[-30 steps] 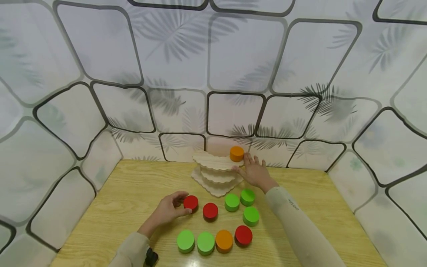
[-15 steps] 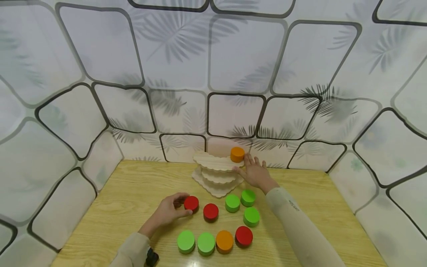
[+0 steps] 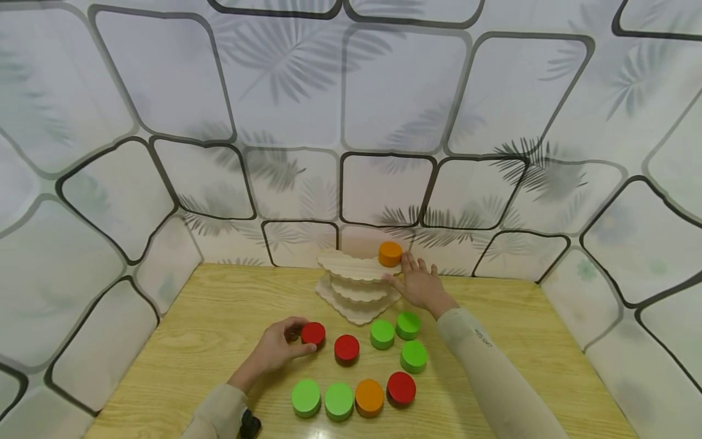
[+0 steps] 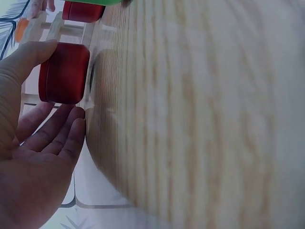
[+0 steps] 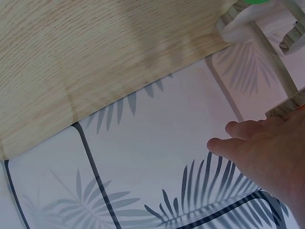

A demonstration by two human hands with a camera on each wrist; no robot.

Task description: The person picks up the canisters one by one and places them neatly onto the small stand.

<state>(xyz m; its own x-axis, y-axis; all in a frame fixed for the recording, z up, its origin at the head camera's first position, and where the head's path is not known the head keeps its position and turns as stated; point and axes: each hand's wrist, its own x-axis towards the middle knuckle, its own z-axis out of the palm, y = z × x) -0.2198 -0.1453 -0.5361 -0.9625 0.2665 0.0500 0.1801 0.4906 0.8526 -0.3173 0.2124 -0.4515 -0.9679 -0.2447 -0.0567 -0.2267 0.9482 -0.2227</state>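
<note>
My left hand point(image 3: 276, 347) holds a red round block point(image 3: 313, 335) at the left of the table, thumb on the near side and fingers curled round the far side. In the left wrist view the thumb touches one side of this red block point(image 4: 66, 74), with the fingers at the opposite side. My right hand point(image 3: 422, 286) reaches to the back, its fingers straight and spread beside a tiered wooden stand point(image 3: 351, 266) with scalloped edges. Its thumb is at the top tier's front edge. An orange round block point(image 3: 390, 253) sits on that tier, right by the fingertips.
Another red block point(image 3: 347, 349) stands right of the held one. Several green blocks point(image 3: 414, 356) stand in front of the stand. A front row has green blocks point(image 3: 339, 401), an orange block point(image 3: 369, 397) and a red block point(image 3: 401, 389). A patterned wall covering point(image 3: 296, 183) borders the table.
The red block in my left hand shifts very slightly. My right hand, the stand and the other blocks stay as they were.
</note>
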